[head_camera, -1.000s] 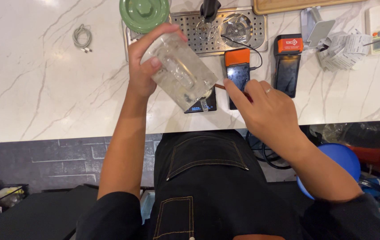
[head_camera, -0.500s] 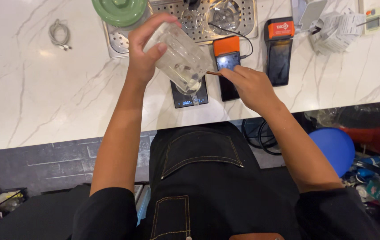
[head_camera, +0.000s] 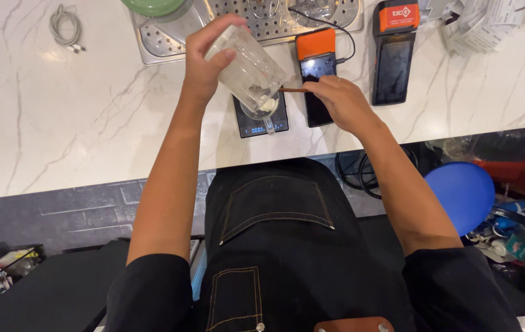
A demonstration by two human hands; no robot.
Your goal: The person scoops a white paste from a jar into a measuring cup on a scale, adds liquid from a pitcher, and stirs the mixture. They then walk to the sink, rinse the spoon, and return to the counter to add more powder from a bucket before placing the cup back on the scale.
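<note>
The left hand [head_camera: 204,58] is wrapped closed around a clear jar [head_camera: 250,71], holding it tipped with its mouth toward five o'clock, right over a small black scale [head_camera: 251,125] on the white marble counter [head_camera: 59,123]. The right hand [head_camera: 339,101], at three o'clock from the jar, has its fingers pinched shut on a thin brown stick [head_camera: 293,90] whose tip points at nine o'clock into the jar's mouth, where something white sits. At twelve o'clock of the right hand lies an orange-topped phone [head_camera: 316,58], with a second dark handset [head_camera: 393,55] at two o'clock and a metal drip tray [head_camera: 164,43] beyond the jar.
</note>
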